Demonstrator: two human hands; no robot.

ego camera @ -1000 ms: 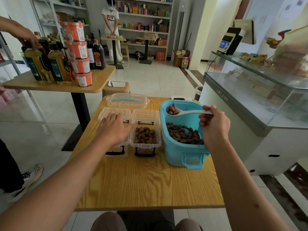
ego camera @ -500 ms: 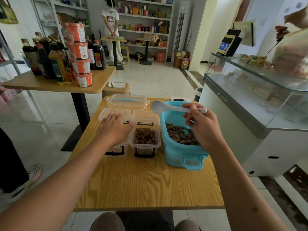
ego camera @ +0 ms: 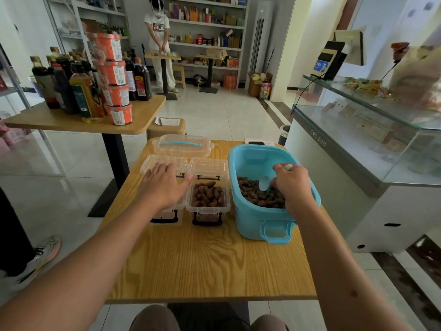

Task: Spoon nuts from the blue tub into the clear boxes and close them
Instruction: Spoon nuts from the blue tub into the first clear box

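Head-worn camera looks forward-down, close over table [ego camera: 210, 263].

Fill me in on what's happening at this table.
A person is portioning nuts out of a blue tub into clear boxes. The right hand holds a white spoon down in the tub, among the nuts. The left hand rests flat on the left clear box. The right clear box beside it stands open and holds nuts. The tub's clear lid lies behind the boxes.
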